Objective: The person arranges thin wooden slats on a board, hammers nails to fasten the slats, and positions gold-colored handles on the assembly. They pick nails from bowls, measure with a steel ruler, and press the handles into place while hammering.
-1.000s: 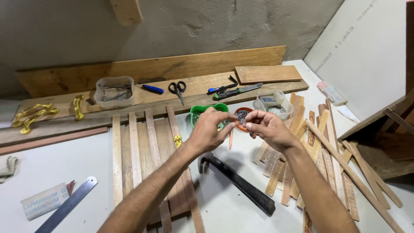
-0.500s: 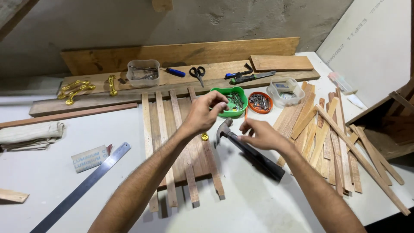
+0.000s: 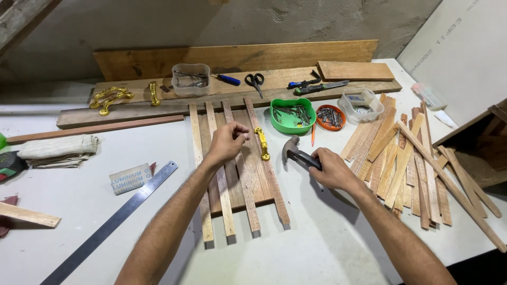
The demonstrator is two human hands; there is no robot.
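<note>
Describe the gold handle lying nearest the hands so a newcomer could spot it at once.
Start at the slatted wooden panel in the middle of the white table. The gold handle lies lengthwise on it, between the left hand and the hammer. Unlike the other gold handles on the back board, it lies alone on the panel.

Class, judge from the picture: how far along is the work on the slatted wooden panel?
Done: the slatted panel lies assembled, with a gold handle lying on it. In hand: the left hand pinches something too small to identify beside the handle; the right hand grips a hammer. Left: whether the handle is fixed cannot be told; more gold handles wait on the back plank.
</note>
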